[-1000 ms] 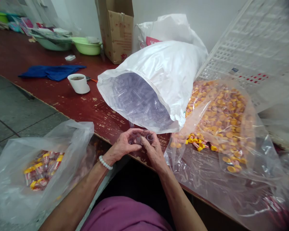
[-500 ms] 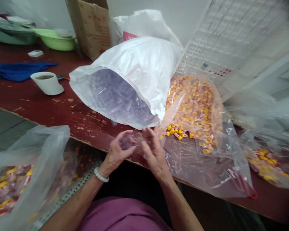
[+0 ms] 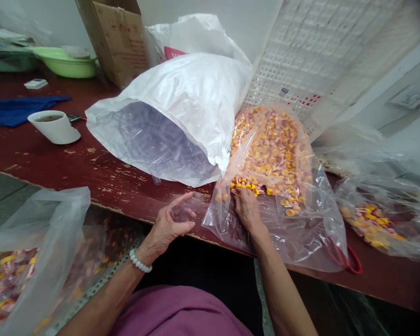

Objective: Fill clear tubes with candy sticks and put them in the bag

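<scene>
My left hand (image 3: 166, 224), a pale bead bracelet at its wrist, curls around a few clear plastic tubes (image 3: 185, 213) in front of the table edge. To its right, my right hand (image 3: 248, 210) reaches down to the loose yellow caps (image 3: 254, 185) with pink-and-white stems. Its fingers are bunched together among them, and what they pinch is hidden. Those caps lie at the mouth of a clear plastic bag (image 3: 311, 238) full of the same pieces. Behind my hands, a white sack (image 3: 192, 88) lies on its side, its mouth showing many clear tubes (image 3: 154, 140).
A white cup (image 3: 58, 133) with dark liquid stands left on the worn red table (image 3: 101, 179). Behind are a green basin (image 3: 66, 65), a cardboard box (image 3: 122, 42) and a leaning white crate (image 3: 311, 56). Bags with yellow-capped pieces lie lower left (image 3: 66, 219) and right (image 3: 402, 205).
My right hand has moved right, away from the left hand, and down to the yellow caps. My left hand stays around the clear tubes. The view has shifted slightly right.
</scene>
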`<state>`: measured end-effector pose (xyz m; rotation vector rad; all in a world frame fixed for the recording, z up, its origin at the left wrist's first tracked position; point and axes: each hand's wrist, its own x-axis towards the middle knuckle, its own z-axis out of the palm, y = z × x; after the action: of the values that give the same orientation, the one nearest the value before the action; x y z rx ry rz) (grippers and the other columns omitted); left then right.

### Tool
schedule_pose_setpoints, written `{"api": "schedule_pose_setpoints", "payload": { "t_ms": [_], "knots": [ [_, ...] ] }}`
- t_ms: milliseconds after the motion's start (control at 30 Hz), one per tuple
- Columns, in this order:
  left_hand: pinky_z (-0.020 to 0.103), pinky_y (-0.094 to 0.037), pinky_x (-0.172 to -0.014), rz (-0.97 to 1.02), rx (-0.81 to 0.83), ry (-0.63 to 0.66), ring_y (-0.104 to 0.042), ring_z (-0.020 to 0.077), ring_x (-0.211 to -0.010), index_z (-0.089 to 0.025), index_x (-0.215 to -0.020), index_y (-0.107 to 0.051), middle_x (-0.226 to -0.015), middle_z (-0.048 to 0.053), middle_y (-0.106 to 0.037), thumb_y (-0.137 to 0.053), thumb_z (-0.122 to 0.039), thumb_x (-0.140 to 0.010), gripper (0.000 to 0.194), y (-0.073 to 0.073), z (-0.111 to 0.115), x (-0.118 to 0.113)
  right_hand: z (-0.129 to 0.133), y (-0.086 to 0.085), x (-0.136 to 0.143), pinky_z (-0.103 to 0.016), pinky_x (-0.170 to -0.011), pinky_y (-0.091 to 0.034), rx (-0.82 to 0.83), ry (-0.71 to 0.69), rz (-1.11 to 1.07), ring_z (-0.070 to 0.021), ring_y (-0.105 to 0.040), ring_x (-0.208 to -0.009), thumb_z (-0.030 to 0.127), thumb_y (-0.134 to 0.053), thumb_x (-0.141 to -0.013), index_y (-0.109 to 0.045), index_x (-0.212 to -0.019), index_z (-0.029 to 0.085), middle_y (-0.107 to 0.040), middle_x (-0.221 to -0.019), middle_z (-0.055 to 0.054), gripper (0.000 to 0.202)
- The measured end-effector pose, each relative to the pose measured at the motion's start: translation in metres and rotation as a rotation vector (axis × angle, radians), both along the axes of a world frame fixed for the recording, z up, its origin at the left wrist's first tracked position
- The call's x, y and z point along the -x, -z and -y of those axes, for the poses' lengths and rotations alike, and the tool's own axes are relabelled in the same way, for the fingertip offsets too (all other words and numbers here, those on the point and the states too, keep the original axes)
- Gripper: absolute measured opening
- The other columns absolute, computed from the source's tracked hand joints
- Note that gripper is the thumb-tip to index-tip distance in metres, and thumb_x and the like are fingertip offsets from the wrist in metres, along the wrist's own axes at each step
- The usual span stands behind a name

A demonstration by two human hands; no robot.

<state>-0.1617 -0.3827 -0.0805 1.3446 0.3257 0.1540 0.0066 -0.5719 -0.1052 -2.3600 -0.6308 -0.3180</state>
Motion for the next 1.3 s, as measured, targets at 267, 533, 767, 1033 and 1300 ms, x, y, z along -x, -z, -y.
{"api": "schedule_pose_setpoints", "payload": {
  "t_ms": [267, 533, 767, 1033, 1300],
  "knots": [
    [0.026, -0.047, -0.066, 0.073, -0.65, 0.128, -0.06, 0.0147, -0.07, -0.018, -0.106, -0.064, -0.084, 0.002, -0.068, -0.06, -0.011, -0.061, 0.046, -0.008, 0.018, 0.002, -0.001, -0.071, 0.091, -0.034, -0.087, -0.046, -0.302, -0.418, -0.041, -0.0175, -0.056, -0.1, 0.018, -0.046, -0.09, -0.057, -0.106, 0.025, -0.059, -0.104, -0.005, 0.021],
    [0.021, -0.037, -0.056, 0.131, -0.801, 0.265, -0.048, 0.0104, -0.058, -0.013, -0.093, -0.065, -0.068, -0.002, -0.059, -0.053, -0.009, -0.06, 0.035, -0.023, 0.024, 0.007, -0.006, -0.071, 0.106, -0.035, -0.091, -0.045, -0.198, -0.588, -0.164, -0.0173, -0.056, -0.103, 0.02, -0.044, -0.092, -0.052, -0.122, 0.026, -0.062, -0.111, -0.005, 0.032],
    [0.022, -0.032, -0.053, 0.113, -0.877, 0.356, -0.042, 0.0098, -0.055, -0.015, -0.081, -0.066, -0.064, -0.002, -0.057, -0.051, -0.008, -0.055, 0.031, -0.023, 0.035, 0.007, -0.032, -0.061, 0.086, -0.033, -0.079, -0.048, -0.625, -0.116, -0.18, -0.0155, -0.058, -0.085, 0.038, -0.042, -0.092, -0.055, -0.113, 0.024, -0.061, -0.101, -0.005, 0.028],
    [0.02, -0.034, -0.051, 0.046, -0.683, 0.294, -0.046, 0.0096, -0.056, -0.014, -0.081, -0.063, -0.062, -0.002, -0.055, -0.05, -0.008, -0.056, 0.029, -0.001, 0.045, 0.004, -0.02, -0.035, 0.055, -0.033, -0.081, -0.044, -0.339, -0.094, 0.114, -0.0174, -0.054, -0.089, 0.031, -0.044, -0.092, -0.058, -0.101, 0.022, -0.058, -0.094, -0.005, 0.019],
    [0.019, -0.038, -0.054, 0.031, -0.417, 0.198, -0.049, 0.0083, -0.059, -0.013, -0.087, -0.063, -0.067, -0.003, -0.056, -0.057, -0.009, -0.058, 0.03, 0.012, 0.027, -0.003, 0.044, 0.009, -0.021, -0.044, -0.084, -0.039, 0.145, 0.273, 0.065, -0.027, -0.05, -0.092, 0.024, -0.055, -0.079, -0.062, -0.088, 0.015, -0.059, -0.092, -0.014, 0.014]
  ]
}}
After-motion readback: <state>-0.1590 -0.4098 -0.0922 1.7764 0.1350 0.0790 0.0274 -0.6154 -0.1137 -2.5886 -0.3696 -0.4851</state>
